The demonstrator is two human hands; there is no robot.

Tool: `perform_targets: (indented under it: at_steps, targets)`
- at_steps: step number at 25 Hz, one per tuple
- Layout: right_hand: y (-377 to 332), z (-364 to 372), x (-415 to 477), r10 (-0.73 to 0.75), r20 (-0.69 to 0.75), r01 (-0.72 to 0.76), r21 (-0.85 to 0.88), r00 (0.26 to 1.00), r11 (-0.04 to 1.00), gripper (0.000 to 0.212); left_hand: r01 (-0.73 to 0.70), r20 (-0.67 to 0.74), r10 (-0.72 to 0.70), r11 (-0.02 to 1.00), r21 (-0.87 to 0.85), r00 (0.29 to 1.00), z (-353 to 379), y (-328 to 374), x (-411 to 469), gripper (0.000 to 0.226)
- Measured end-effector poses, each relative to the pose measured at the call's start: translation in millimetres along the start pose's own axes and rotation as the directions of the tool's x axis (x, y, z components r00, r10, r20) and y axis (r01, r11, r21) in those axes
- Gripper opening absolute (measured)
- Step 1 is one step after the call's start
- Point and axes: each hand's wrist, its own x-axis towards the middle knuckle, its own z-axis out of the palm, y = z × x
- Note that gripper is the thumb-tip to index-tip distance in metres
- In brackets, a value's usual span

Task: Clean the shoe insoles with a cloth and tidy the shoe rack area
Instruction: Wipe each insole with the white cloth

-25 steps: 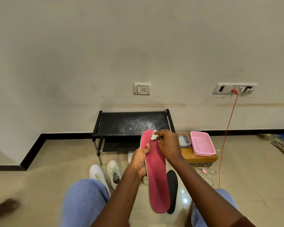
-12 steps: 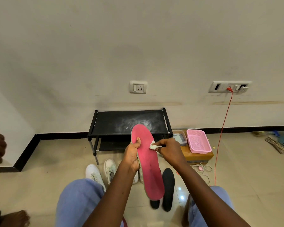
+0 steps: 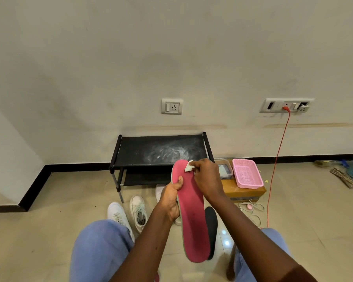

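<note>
Left hand (image 3: pixel 170 200): grips the pink insole (image 3: pixel 192 216) at its left edge, thumb on top.
Right hand (image 3: pixel 207 178): pinches a small white cloth (image 3: pixel 188 167) against the insole's far end.
Behind: black shoe rack (image 3: pixel 161 151), top dusted white.
Floor: white sneakers (image 3: pixel 128 212), black insole (image 3: pixel 211 224).

Person wears light blue denim jeans. Left leg (image 3: pixel 98 251) fills the frame at 7 o'clock. Right leg (image 3: pixel 272 236) shows at 5 o'clock, mostly hidden behind the arm. Denim is plain and faded, with soft folds over the knees. A dark reddish-brown sleeve edge (image 3: pixel 296 274) shows on the right arm at 5 o'clock, at the bottom edge. Both forearms are bare to the wrists. Left hand (image 3: pixel 170 202) and right hand (image 3: pixel 207 178) are bare, near centre.
</note>
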Motion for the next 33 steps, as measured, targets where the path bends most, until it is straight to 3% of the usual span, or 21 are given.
perform_targets:
  at_steps: [13,18,23,26,33]
  targets:
    - [13,0,-23,0.002,0.062,0.006,-0.120,0.998,0.993,0.027,0.055,0.084,-0.046,0.992,-0.111,0.995,3,-2,5,0.044]
    - [8,-4,-16,-0.066,0.055,0.074,-0.174,0.996,0.982,0.026,0.037,0.135,-0.019,0.991,-0.132,0.991,10,2,1,0.044]
    - [-1,-2,-5,-0.163,0.023,0.164,-0.221,0.986,0.961,0.023,0.048,0.210,-0.015,0.987,-0.152,0.978,13,7,0,0.073]
    - [-7,0,1,-0.219,0.018,0.217,-0.240,0.976,0.946,0.026,0.045,0.184,-0.019,0.990,-0.136,0.983,12,7,2,0.096]
    - [-9,5,-18,-0.340,0.163,0.365,-0.160,0.926,0.917,0.035,0.052,0.204,-0.025,0.991,-0.124,0.979,6,16,6,0.082]
